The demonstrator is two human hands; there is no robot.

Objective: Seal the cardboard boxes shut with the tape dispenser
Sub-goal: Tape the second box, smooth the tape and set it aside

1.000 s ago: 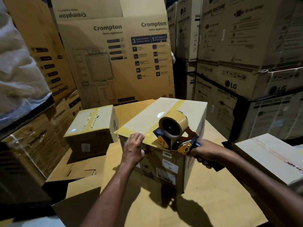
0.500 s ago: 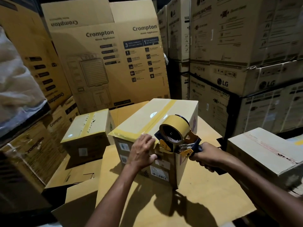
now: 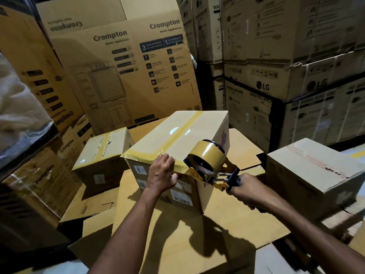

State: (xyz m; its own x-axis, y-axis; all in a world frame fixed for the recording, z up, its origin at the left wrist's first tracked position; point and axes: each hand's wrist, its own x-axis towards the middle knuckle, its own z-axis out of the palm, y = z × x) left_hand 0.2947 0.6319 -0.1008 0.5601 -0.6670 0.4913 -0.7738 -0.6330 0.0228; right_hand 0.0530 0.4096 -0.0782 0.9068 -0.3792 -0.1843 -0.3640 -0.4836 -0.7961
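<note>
The tape dispenser (image 3: 209, 167) is now sitting further along the near top edge of the cardboard box (image 3: 177, 135) than a second ago, close to the box's 4 o'clock corner. The left hand (image 3: 161, 174) is also further along that edge, just beside the dispenser. The box is standing mid-frame with a yellow tape strip running down its top and another along the near rim.

The left hand is gripping that rim, with its fingers curling over the taped edge and the thumb lying on the front face. The right hand (image 3: 244, 187) is closing fully around the dispenser's dark handle at 4 o'clock of the box.

The box is resting on a flattened cardboard sheet (image 3: 227, 230). A smaller taped box (image 3: 102, 153) is sitting at 9 o'clock, and another carton (image 3: 308, 171) at 3 o'clock. A tall Crompton carton (image 3: 122, 76) is standing at 11 o'clock, and stacked LG cartons (image 3: 276, 86) are filling 1 to 2 o'clock.
</note>
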